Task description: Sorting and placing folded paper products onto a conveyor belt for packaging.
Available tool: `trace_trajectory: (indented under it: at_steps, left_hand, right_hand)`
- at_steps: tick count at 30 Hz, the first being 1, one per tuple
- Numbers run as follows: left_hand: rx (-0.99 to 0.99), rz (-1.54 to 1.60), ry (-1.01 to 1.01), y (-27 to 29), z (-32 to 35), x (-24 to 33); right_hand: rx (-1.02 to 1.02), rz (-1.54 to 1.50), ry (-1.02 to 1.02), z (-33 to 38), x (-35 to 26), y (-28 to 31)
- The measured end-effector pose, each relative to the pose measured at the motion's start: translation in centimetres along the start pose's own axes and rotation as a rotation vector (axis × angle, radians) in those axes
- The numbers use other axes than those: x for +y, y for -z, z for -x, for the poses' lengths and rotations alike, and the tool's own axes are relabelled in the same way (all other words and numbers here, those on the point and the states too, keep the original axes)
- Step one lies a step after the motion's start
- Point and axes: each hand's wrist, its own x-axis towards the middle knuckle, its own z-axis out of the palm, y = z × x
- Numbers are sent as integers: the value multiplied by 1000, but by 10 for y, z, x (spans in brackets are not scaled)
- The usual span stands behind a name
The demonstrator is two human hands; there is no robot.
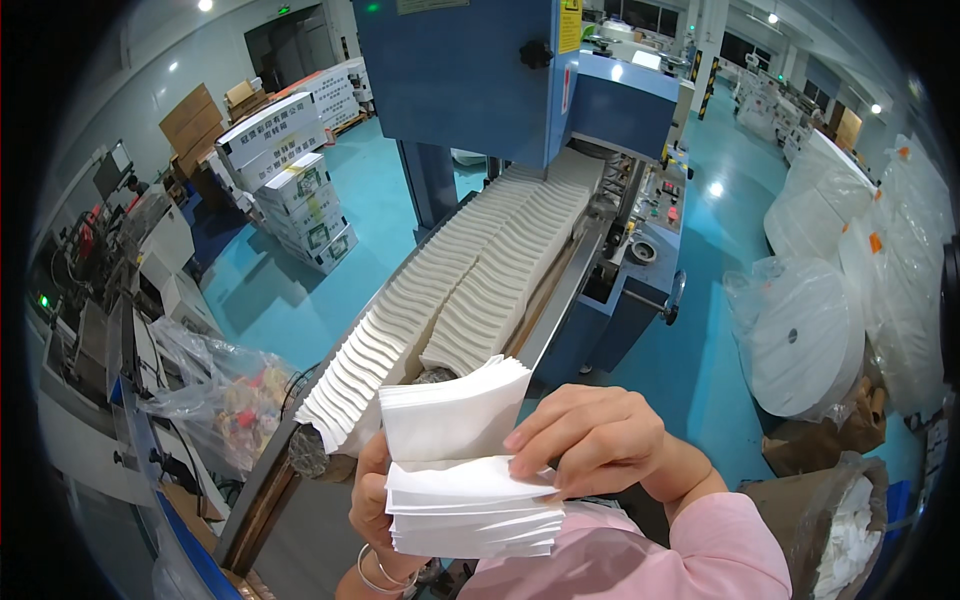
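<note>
A thick stack of folded white paper napkins (475, 515) is held in front of my chest. My left hand (371, 495) grips it from the left side, fingers partly hidden behind the paper. The stack is parted, with an upper bundle of napkins (450, 415) tilted up and the lower layers fanned out. My right hand (598, 440) has its fingers curled over the right edge at the parting, pinching the paper there. Just beyond, two long rows of similar napkins (450, 280) stand on edge along the conveyor (560, 335), the right row ending farther back.
A blue machine (460, 80) stands over the conveyor's far end. White cartons (295, 190) are stacked at left, above a clear bag of scraps (245, 405). Large wrapped paper rolls (800, 335) stand at right, with a lined bin of white waste (850, 530) nearer me.
</note>
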Motion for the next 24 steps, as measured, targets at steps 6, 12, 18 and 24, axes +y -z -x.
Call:
trace_trajectory:
  at_steps: [6, 12, 18, 24]
  left_hand:
    - [183, 322, 36, -13, 2, -5]
    - [-33, -53, -141, -1, -5, -6]
    - [-40, 74, -127, -4, -3, -8]
    - [-29, 33, -133, -1, -4, -12]
  right_hand:
    - [-97, -78, -44, -1, 2, -4]
    - [134, -165, -232, 6, 1, 1]
    - [403, 25, -403, 11, 13, -4]
    - [192, 144, -229, 12, 6, -1]
